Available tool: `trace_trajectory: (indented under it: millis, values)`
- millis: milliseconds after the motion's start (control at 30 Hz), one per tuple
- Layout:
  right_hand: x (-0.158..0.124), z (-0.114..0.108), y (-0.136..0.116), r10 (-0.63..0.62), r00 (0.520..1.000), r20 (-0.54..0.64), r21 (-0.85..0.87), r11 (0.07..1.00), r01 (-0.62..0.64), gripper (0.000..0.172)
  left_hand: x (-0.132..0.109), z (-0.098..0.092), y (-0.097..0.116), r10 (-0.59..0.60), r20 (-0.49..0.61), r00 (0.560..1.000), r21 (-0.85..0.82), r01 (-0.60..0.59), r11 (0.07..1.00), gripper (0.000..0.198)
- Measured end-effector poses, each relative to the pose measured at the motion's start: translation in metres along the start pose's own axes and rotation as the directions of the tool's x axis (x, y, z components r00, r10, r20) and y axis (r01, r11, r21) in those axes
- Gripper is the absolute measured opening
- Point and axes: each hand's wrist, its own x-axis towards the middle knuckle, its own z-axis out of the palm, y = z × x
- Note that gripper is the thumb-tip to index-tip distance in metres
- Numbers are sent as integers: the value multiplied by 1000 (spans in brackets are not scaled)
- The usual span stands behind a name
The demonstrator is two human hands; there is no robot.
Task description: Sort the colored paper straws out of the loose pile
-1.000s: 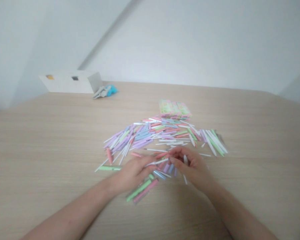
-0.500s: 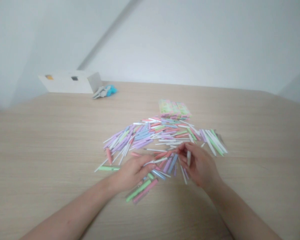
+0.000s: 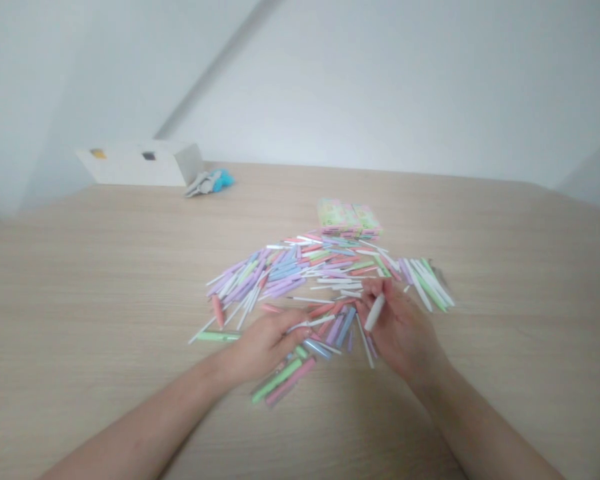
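My left hand is closed in a pinch on a slim white stick that looks like a pen part and points to the right. A short, thicker white tube, like a pen cap or barrel, is held in the fingers of my right hand. Both hands are over the near side of a loose heap of pastel tubes and thin white sticks. Close below my left hand lie a green tube and a pink tube. Blur hides finer detail on the held pieces.
Stacked pink-and-green printed packs stand behind the heap. To the right lies a small row of white, green and purple pieces. A white box and a grey-and-blue crumpled item are at the back left of the wooden table.
My right hand has turned, and its fingers have shifted slightly, so the white tube tilts and shows more of its length. My left hand and its stick stay in place.
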Motion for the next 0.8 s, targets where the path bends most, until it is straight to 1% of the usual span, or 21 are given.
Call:
trace_trajectory:
  millis: [167, 267, 400, 567, 800]
  values:
    - [3, -2, 1, -72, 996, -55, 34, 997, 74, 10, 0, 1, -3, 20, -14, 1000, 8, -20, 1000, 28]
    - [5, -3, 2, -105, 992, -75, 40, 993, 108, 10, 0, 1, -1, 4, -15, 1000, 3, -4, 1000, 28]
    - [5, -3, 3, -115, 991, -64, 25, 993, 117, 12, 0, 0, 2, 6, -11, 1000, -17, -6, 1000, 27]
    - [3, -3, 4, -105, 994, -31, -12, 994, 105, 15, 1, 0, 0, 18, -10, 1000, -13, -18, 1000, 26]
    - [1, 2, 3, -114, 993, -43, -68, 992, 110, 16, 1, 0, 0, 4, -5, 1000, -8, -4, 1000, 27]
